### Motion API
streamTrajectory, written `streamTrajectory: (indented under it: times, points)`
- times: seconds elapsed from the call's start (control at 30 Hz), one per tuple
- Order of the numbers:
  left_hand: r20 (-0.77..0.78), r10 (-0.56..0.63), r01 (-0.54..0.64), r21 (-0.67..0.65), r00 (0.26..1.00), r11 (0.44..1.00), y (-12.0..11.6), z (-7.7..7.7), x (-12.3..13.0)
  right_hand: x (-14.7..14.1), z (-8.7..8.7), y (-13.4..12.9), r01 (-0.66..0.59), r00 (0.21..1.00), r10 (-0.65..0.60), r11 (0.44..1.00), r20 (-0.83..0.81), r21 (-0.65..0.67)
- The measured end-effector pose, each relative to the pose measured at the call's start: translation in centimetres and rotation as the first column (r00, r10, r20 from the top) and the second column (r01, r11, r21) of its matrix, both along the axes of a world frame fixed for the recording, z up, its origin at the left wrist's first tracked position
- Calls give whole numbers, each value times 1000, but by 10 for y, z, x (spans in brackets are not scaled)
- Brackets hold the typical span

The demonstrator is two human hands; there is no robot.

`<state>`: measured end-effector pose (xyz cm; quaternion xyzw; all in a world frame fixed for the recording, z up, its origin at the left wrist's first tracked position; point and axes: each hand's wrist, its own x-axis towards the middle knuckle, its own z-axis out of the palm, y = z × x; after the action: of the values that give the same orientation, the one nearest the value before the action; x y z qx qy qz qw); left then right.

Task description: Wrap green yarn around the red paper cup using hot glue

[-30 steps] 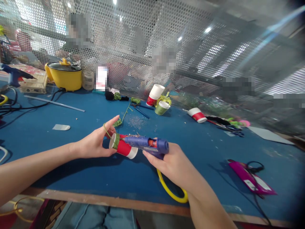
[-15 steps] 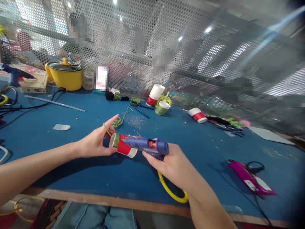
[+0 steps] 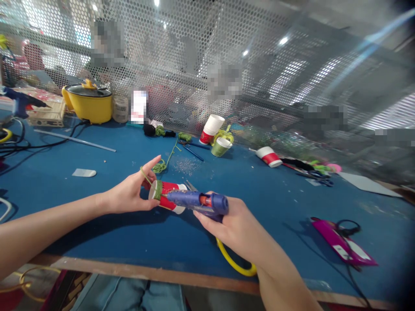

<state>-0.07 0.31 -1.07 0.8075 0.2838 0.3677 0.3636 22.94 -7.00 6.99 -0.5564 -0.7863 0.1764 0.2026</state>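
Observation:
My left hand (image 3: 138, 190) holds a red and white paper cup (image 3: 170, 188) on its side by the rim end. Green yarn (image 3: 157, 190) is wound round that end, and a strand runs up over my fingers. In my right hand (image 3: 227, 218) is a blue glue gun (image 3: 194, 201), its tip at the cup beside the wound yarn. Below the same hand shows the yellow handle (image 3: 235, 261) of a tool, with metal tips just past the cup. A loose coil of green yarn (image 3: 159, 166) lies behind my left hand.
Along the mesh partition stand a yellow pot (image 3: 90, 103), a jar (image 3: 120, 109), stacked cups (image 3: 212, 128) and a green-wrapped cup (image 3: 221, 147). A tipped cup (image 3: 269, 156) and scissors (image 3: 319, 177) lie right. A purple packet (image 3: 343, 242) with a cable is near right; another glue gun (image 3: 22, 103) is left.
The glue gun has shifted slightly left and down, its tip now lower on the cup beside the yarn. Metal tips show above it. My left hand is nearly unmoved.

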Motion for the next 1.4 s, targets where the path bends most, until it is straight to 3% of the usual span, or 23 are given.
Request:
streamTrajectory:
  times: [0.33, 0.6, 1.2, 1.4]
  points:
    - [-5, 11, -11, -36, 1000, 999, -1, 1, 2, -1, 3, -1, 4, 1000, -4, 1000, 7, -15]
    - [-61, -7, 17, 166, 998, 986, -5, 7, 1, 2, -1, 2, 20, 999, -19, 1000, -43, 23]
    - [-175, -12, 80, 391, 985, 917, -7, 8, -1, 1, -1, 10, 79, 996, -78, 997, -31, 26]
    - [-95, 0, 28, 296, 996, 955, -4, 6, 0, 4, -1, 13, 127, 984, -130, 991, -120, -31]
